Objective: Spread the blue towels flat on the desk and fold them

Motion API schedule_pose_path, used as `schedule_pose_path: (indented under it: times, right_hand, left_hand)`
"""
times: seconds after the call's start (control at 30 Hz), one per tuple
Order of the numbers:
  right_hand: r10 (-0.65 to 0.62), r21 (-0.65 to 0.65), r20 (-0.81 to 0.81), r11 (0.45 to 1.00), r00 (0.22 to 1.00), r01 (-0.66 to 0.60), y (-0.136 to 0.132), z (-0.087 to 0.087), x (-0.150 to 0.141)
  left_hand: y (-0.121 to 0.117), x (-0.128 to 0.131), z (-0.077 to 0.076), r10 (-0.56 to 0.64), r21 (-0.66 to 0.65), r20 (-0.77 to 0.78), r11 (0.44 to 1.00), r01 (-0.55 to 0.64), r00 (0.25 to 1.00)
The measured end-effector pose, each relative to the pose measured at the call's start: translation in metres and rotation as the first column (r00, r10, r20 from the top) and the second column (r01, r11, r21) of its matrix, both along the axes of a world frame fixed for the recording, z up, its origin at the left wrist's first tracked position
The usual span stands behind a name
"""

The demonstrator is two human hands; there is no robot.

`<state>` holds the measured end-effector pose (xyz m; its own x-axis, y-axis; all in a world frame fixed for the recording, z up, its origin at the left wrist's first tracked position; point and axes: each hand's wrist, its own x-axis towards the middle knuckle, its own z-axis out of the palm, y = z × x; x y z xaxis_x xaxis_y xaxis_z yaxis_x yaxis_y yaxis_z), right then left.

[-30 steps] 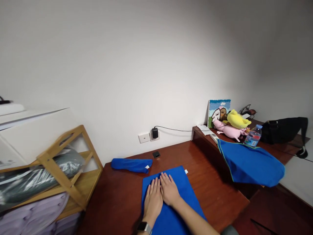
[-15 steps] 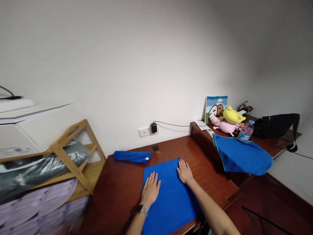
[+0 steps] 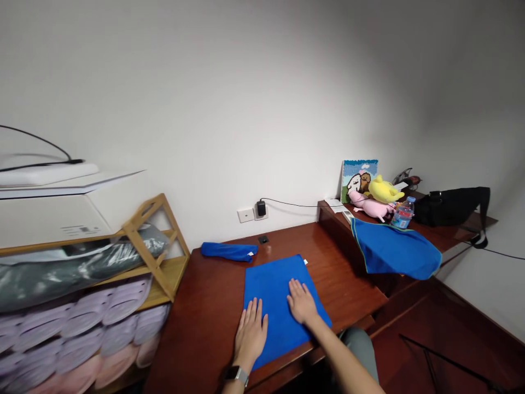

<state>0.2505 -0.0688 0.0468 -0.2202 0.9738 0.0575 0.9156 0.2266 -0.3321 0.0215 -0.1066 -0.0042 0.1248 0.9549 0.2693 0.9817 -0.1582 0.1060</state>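
A blue cloth (image 3: 276, 279) lies spread flat on the brown wooden desk (image 3: 205, 317), its near end at the front edge and a small white tag at its far right corner. My left hand (image 3: 251, 331) rests flat on the cloth's left side, fingers stretched out; a watch is on that wrist. On the cloth's right half lies my right hand (image 3: 302, 302), palm down with fingers extended. Neither hand grips anything. Behind the cloth, near the wall, sits a rolled blue cloth (image 3: 228, 251) with a white tag.
On the raised right section, another blue cloth (image 3: 396, 249) hangs over the edge near a water bottle (image 3: 403, 212), plush toys (image 3: 374, 207) and a black bag (image 3: 455, 205). A wooden rack (image 3: 158, 262) stands left. A charger (image 3: 261, 208) is plugged into the wall.
My right hand has slid back toward me and slightly left, away from the cloth's far right corner, baring its tag. My left hand has moved slightly nearer. The view has shifted.
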Motion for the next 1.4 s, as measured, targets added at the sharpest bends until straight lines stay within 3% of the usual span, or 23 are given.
schedule_pose_path:
  times: [0.1, 0.2, 0.3, 0.4, 0.5, 0.57, 0.7, 0.87, 0.97, 1.07, 1.23, 1.33, 1.4]
  right_hand:
    - [-0.12, -0.079, 0.076, 0.989, 0.99, 0.126, 0.011, 0.012, 0.049]
    - [-0.178, -0.099, 0.092, 0.977, 0.98, 0.187, 0.01, 0.022, 0.068]
    - [-0.17, 0.024, 0.049, 0.985, 0.984, 0.169, -0.004, 0.023, 0.046]
    - [-0.029, 0.154, -0.038, 0.987, 0.999, 0.035, -0.026, 0.013, -0.003]
    - [0.103, 0.159, -0.091, 0.983, 0.991, -0.088, -0.046, -0.004, -0.042]
    - [0.107, 0.131, -0.091, 0.987, 0.99, -0.094, -0.056, -0.015, -0.045]
    - [-0.034, 0.099, -0.031, 0.994, 0.999, 0.037, -0.066, -0.023, -0.004]
    - [-0.201, -0.017, 0.077, 0.979, 0.977, 0.202, -0.074, -0.015, 0.062]
    - [-0.222, -0.055, 0.107, 0.972, 0.969, 0.228, -0.078, -0.008, 0.075]
    - [-0.201, -0.001, 0.078, 0.979, 0.977, 0.201, -0.075, 0.001, 0.058]
    - [0.007, 0.144, -0.036, 0.99, 0.999, -0.002, -0.062, 0.01, -0.018]
    - [0.081, 0.113, -0.063, 0.991, 0.995, -0.074, -0.059, -0.002, -0.042]
    - [0.061, 0.092, -0.055, 0.994, 0.997, -0.056, -0.059, -0.012, -0.035]
  left_hand:
    - [-0.002, 0.002, 0.013, 0.011, -0.035, 0.009, 0.999, -0.011, 1.0]
    - [-0.004, 0.001, 0.018, -0.002, -0.035, 0.006, 0.999, 0.002, 1.0]
    - [-0.006, 0.006, 0.02, -0.022, 0.053, 0.007, 0.998, 0.021, 1.0]
    - [-0.01, 0.018, 0.02, -0.083, 0.118, 0.002, 0.99, 0.082, 0.997]
    - [-0.017, 0.026, 0.015, -0.148, 0.047, -0.013, 0.988, 0.148, 0.989]
    - [-0.024, 0.024, 0.01, -0.152, -0.003, -0.01, 0.988, 0.152, 0.988]
    - [-0.036, 0.011, 0.002, -0.118, -0.016, 0.02, 0.993, 0.118, 0.993]
    - [-0.05, -0.002, 0.0, -0.077, 0.015, 0.048, 0.997, 0.077, 0.996]
    - [-0.057, -0.009, -0.001, -0.057, 0.03, 0.052, 0.998, 0.056, 0.997]
    - [-0.054, -0.007, 0.008, -0.053, 0.078, 0.065, 0.996, 0.047, 0.997]
    - [-0.035, 0.025, 0.025, -0.148, 0.066, 0.057, 0.987, 0.144, 0.987]
    - [-0.032, 0.036, 0.017, -0.186, 0.01, 0.036, 0.983, 0.186, 0.982]
    - [-0.035, 0.032, 0.008, -0.16, -0.01, 0.033, 0.987, 0.16, 0.987]
